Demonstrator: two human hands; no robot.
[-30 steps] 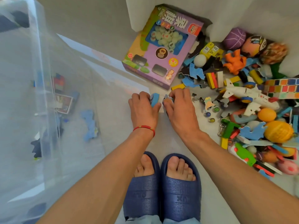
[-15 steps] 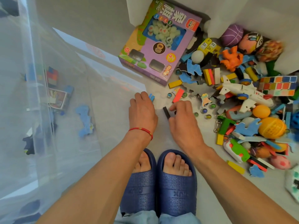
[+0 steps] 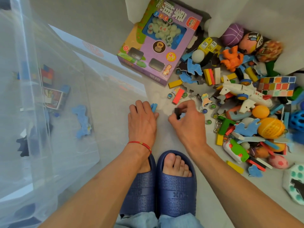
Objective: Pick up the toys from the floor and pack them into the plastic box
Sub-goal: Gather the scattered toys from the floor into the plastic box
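1. Fingers of the right hand [image 3: 189, 124] are curled, and thumb and fingertips pinch a small black block [image 3: 177, 111] just above the grey floor [image 3: 166, 139].
2. Fingers of the left hand [image 3: 142, 120] are bent down to the floor; a blue piece [image 3: 154, 107] shows at their tips, touching them. Whether the fingers really hold it, I cannot tell.
3. Both hands are near each other, in front of two blue slippers [image 3: 176, 186]; the left wrist has a red cord [image 3: 139, 143].
4. At the left stands the clear plastic box [image 3: 49, 162]. Through its wall a blue puzzle piece [image 3: 82, 120] and a few other toys can be seen on its bottom.
5. At the right lies the pile of toys on the floor: a white plane [image 3: 243, 94], an orange ball [image 3: 271, 128], a colour cube strip [image 3: 276, 86], an orange figure [image 3: 232, 59], many blocks and marbles.
6. A red block [image 3: 178, 98] lies just beyond the right hand.
7. A purple game box [image 3: 161, 40] lies further away, beside the pile.
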